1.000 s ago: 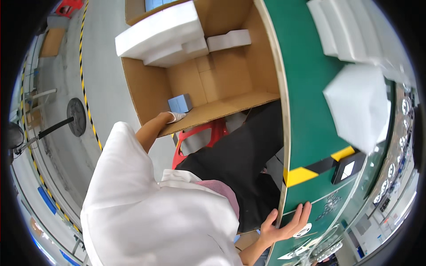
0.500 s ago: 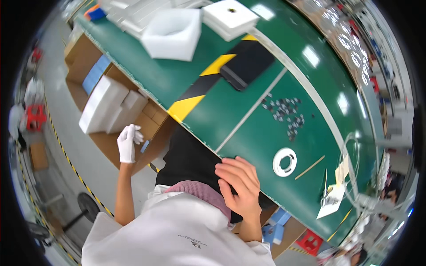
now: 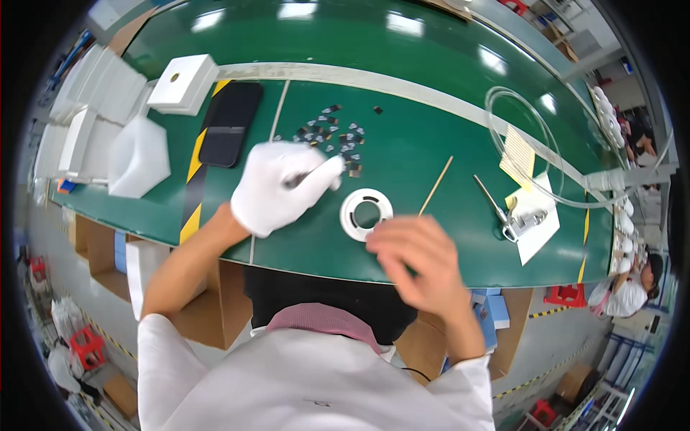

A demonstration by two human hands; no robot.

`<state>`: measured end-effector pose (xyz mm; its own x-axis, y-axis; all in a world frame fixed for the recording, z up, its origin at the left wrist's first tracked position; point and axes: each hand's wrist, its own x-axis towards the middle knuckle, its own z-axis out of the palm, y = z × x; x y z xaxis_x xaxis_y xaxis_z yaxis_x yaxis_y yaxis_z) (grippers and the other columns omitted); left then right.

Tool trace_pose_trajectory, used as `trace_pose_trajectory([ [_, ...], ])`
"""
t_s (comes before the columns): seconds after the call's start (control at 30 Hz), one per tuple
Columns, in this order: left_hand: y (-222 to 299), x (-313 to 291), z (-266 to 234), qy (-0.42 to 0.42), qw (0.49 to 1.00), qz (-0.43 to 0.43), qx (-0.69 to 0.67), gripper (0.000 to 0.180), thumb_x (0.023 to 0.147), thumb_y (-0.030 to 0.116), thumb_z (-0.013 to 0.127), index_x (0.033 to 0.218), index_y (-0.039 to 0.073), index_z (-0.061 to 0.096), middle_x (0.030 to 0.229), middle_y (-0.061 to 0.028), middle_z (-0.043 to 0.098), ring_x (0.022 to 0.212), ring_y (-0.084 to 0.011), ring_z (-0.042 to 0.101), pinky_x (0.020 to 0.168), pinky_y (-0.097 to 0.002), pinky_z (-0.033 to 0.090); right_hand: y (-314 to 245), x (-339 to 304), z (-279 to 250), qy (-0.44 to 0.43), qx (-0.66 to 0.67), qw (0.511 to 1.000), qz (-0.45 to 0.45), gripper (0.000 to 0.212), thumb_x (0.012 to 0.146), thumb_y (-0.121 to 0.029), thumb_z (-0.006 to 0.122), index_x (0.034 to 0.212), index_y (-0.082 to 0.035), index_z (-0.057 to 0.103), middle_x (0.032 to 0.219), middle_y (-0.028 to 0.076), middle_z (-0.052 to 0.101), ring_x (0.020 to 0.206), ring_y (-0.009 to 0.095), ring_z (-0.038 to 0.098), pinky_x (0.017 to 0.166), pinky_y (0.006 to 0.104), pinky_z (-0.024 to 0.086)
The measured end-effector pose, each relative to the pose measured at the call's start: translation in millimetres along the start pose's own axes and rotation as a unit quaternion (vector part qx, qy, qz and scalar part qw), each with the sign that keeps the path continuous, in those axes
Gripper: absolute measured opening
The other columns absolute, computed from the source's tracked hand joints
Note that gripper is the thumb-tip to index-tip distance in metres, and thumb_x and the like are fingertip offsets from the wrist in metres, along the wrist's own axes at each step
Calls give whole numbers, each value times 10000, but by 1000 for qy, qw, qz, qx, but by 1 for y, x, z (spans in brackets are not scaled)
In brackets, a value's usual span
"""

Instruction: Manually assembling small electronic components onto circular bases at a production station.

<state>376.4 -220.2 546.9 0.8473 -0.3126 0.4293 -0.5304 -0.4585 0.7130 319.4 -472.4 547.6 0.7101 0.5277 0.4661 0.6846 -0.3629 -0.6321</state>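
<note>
My left hand (image 3: 277, 190), in a white glove, is over the green table beside a scatter of small dark chip-like pieces (image 3: 316, 133). Its fingers are curled and smeared by motion, so whether anything is in them cannot be told. A white ring (image 3: 347, 213) with slots around its centre hole lies flat on the table. My bare right hand (image 3: 420, 262) is at the lower right of this ring, with its fingers stretched out and the thumb apart. The fingertips come close to the ring's rim; contact is unclear.
A black padded tray (image 3: 231, 122) lies by yellow-and-black tape. White foam blocks (image 3: 140, 156) and a white box (image 3: 184, 85) stand at the left. Rightward are a thin stick (image 3: 436, 185), a metal air gun (image 3: 523, 224) on paper and a clear hose (image 3: 528, 100). Cardboard boxes (image 3: 230, 298) sit below the table edge.
The view has swung toward the table. My left hand has moved from beside the open carton to over the table by the dark pieces. My right hand has come up beside the white ring.
</note>
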Motion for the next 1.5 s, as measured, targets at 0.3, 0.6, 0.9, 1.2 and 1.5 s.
trace_pose_trajectory([
  [0.3, -31, 35, 50, -98, 993, 47, -51, 234, 899, 141, 706, 675, 75, 702, 583, -68, 606, 499, -220, 583, 480, -324, 438, 112, 63, -16, 22, -114, 992, 47, 147, 840, 41, 661, 970, -26, 683, 982, 100, 679, 923, 286, 635, 838, 365, 505],
  [0.6, -40, 32, 43, -86, 986, 136, -49, 405, 823, 191, 770, 541, 114, 489, 501, -41, 398, 439, -236, 446, 429, -354, 318, 124, 72, -21, -63, -64, 993, 78, 151, 815, 52, 655, 946, -15, 690, 1020, 103, 660, 1000, 297, 586, 891, 380, 474],
  [0.9, -39, 37, 44, -134, 980, 128, -69, 386, 784, 159, 786, 544, 109, 489, 526, -50, 407, 438, -225, 435, 428, -349, 307, 130, 69, -31, -60, -38, 993, 91, 172, 811, 72, 662, 951, -20, 699, 1031, 93, 674, 1001, 290, 600, 884, 368, 485],
  [1.2, -35, 36, 39, -121, 986, 104, -48, 290, 770, 132, 797, 592, 110, 569, 539, -33, 487, 446, -219, 476, 428, -332, 342, 130, 68, -26, -18, -38, 996, 83, 363, 846, 20, 667, 1203, -42, 652, 1145, 123, 654, 1022, 307, 604, 895, 373, 491],
  [1.5, -16, 32, 65, -106, 982, 154, 9, 125, 712, 163, 751, 837, 157, 740, 625, 40, 615, 542, -173, 556, 511, -301, 411, 143, 96, 2, 0, -148, 987, 67, 377, 857, -3, 678, 1202, -149, 712, 1015, 71, 591, 739, 201, 577, 677, 298, 490],
])
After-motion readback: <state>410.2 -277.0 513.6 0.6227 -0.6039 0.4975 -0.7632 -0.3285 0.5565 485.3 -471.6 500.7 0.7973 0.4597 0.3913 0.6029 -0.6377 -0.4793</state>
